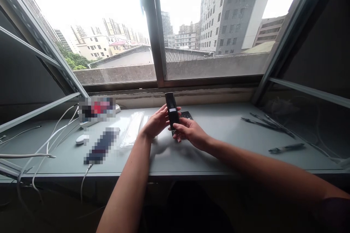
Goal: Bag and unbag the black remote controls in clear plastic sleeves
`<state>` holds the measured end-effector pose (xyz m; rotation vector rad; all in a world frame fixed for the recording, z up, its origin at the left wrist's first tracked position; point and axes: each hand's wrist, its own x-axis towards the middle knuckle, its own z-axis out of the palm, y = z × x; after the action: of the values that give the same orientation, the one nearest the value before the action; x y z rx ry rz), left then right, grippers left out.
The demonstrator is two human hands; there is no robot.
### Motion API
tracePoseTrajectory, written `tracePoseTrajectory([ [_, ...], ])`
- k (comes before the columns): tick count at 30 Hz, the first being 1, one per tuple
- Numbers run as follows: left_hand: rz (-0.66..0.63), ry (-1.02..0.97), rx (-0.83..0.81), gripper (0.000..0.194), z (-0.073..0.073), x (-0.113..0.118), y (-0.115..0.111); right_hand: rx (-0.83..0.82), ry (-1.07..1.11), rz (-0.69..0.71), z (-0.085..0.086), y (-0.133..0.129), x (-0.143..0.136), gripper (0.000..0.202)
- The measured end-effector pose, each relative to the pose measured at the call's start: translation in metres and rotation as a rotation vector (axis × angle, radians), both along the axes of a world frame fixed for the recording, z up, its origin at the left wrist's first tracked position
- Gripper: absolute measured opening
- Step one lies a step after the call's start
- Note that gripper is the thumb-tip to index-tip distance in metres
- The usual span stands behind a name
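Between my two hands, upright and tilted slightly, is a slim black slab-shaped device (171, 102) with a small white patch across its middle. My left hand (158, 121) grips its left side, with fingertips behind it. My right hand (191, 131) has its thumb on the lower front edge and its fingers curled beneath. Just behind, a dark object with rows of keys (187, 115) shows in part; my hands hide the rest, and I cannot tell whether it is held or lying on the table.
On the grey table (218, 116), a clear plastic sleeve (132, 129), a blurred-out dark phone-like item (101, 147), a white mouse-like object (81, 139) and a power strip (117, 109) with cables lie left. Pens (286, 148) and dark cables (266, 123) lie right. A window stands behind.
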<state>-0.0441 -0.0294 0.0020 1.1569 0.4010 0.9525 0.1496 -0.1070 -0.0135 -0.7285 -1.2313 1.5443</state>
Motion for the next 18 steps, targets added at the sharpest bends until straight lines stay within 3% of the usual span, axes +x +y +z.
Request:
tracePoseTrajectory([
  [7, 0.054, -0.003, -0.068, 0.049, -0.0033, 0.0027, 0.0019, -0.003, 0.034, 0.010, -0.0084, 0.0039, -0.0018, 0.044],
  [13, 0.179, 0.020, -0.079, 0.049, -0.0042, 0.0055, 0.0062, -0.024, -0.008, 0.084, -0.0030, 0.0000, -0.0002, 0.034],
  [18, 0.115, -0.020, -0.104, 0.047, -0.0020, 0.0053, 0.0075, -0.051, 0.056, 0.199, -0.0049, -0.0002, 0.0004, 0.033],
])
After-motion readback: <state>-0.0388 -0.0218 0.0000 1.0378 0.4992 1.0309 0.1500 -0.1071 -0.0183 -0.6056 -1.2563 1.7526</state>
